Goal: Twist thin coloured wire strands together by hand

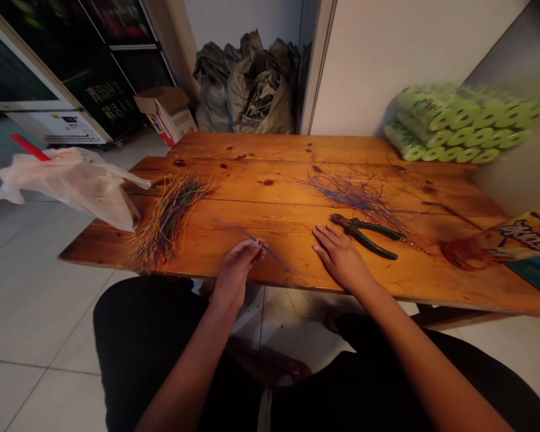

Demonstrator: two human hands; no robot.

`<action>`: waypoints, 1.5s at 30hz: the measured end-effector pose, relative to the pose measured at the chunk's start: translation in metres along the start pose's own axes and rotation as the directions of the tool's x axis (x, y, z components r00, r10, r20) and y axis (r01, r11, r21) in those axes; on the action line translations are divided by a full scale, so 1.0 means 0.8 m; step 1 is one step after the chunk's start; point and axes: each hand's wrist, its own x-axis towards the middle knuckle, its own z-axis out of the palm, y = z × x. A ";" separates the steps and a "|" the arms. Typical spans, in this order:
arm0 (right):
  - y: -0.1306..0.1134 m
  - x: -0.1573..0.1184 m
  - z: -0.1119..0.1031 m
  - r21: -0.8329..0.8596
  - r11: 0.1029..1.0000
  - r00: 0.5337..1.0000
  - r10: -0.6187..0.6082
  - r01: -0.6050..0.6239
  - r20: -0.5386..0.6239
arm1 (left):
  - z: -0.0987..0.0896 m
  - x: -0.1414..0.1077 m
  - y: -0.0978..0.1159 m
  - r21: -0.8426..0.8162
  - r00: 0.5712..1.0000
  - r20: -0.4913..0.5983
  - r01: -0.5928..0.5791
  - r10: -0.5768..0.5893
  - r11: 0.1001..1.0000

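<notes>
Between the thumb and fingers of my left hand (242, 259) is pinched a thin blue wire (276, 254), its ends reaching out to both sides above the wooden table (270, 210). My right hand (339, 255) rests flat on the tabletop with its fingers stretched out, holding nothing. Just beyond those fingertips lie pliers (364, 233) with dark green handles. A thick bundle of coloured wires (173, 216) lies left of my left hand. Behind the pliers spreads a looser pile of blue and copper-toned wires (351, 191).
A white plastic bag (72, 180) with a red stick stands at the table's left end. Green-wrapped rolls (459, 123) are stacked at the back right. An orange-yellow packet (513, 237) lies at the right end. Beyond the table are a cardboard box (166, 114) and grey sacks (252, 90).
</notes>
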 end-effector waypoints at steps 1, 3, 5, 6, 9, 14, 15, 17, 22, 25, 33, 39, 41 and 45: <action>-0.002 -0.003 -0.001 -0.013 1.000 1.000 -0.002 0.002 0.004 | -0.001 0.001 0.000 -0.014 1.000 -0.010 -0.004 0.004 1.000; -0.007 -0.011 -0.002 -0.027 0.999 1.000 -0.018 0.018 0.004 | -0.004 0.003 0.001 -0.037 0.999 -0.029 -0.015 0.013 0.999; -0.014 -0.020 -0.003 -0.021 0.999 0.999 -0.042 0.042 0.003 | -0.007 0.005 0.002 -0.053 0.999 -0.047 -0.027 0.025 0.998; -0.018 -0.026 -0.004 -0.012 0.998 0.999 -0.054 0.054 0.005 | -0.008 0.006 0.003 -0.059 0.998 -0.054 -0.035 0.032 0.998; -0.031 -0.044 -0.008 0.043 0.995 0.995 -0.097 0.095 0.033 | -0.012 0.008 0.007 -0.073 0.996 -0.074 -0.050 0.044 0.996; -0.044 -0.068 -0.009 0.186 0.958 0.975 -0.223 0.219 0.004 | -0.014 0.011 0.009 -0.078 0.992 -0.126 -0.041 0.031 0.996; -0.045 -0.071 -0.008 0.210 0.949 0.972 -0.235 0.234 -0.020 | -0.014 0.011 0.009 -0.078 0.991 -0.129 -0.039 0.029 0.996; -0.045 -0.075 -0.005 0.261 0.932 0.967 -0.241 0.253 -0.076 | -0.014 0.011 0.008 -0.080 0.992 -0.122 -0.043 0.033 0.996; -0.042 -0.079 -0.001 0.354 0.896 0.961 -0.224 0.268 -0.161 | -0.015 0.009 0.008 -0.053 0.992 -0.108 -0.078 0.072 0.996; -0.040 -0.080 0.001 0.343 0.896 0.956 -0.234 0.283 -0.178 | -0.017 0.008 0.008 -0.053 0.991 -0.115 -0.068 0.061 0.996; -0.039 -0.081 -0.007 0.406 0.886 0.973 -0.186 0.226 -0.136 | -0.015 0.007 0.004 -0.054 0.994 -0.103 -0.048 0.042 0.997; -0.054 -0.048 -0.038 0.836 0.522 0.872 0.475 -0.167 -0.122 | 0.018 -0.020 -0.013 0.160 0.995 0.090 0.027 -0.041 0.987; -0.056 -0.034 -0.044 0.912 0.355 0.870 0.492 -0.205 0.003 | 0.029 -0.030 -0.019 0.220 0.988 0.133 0.051 -0.082 0.974; -0.056 -0.015 -0.043 0.840 0.483 0.943 0.320 -0.246 0.092 | 0.035 -0.038 -0.023 0.277 0.985 0.166 0.005 -0.053 0.961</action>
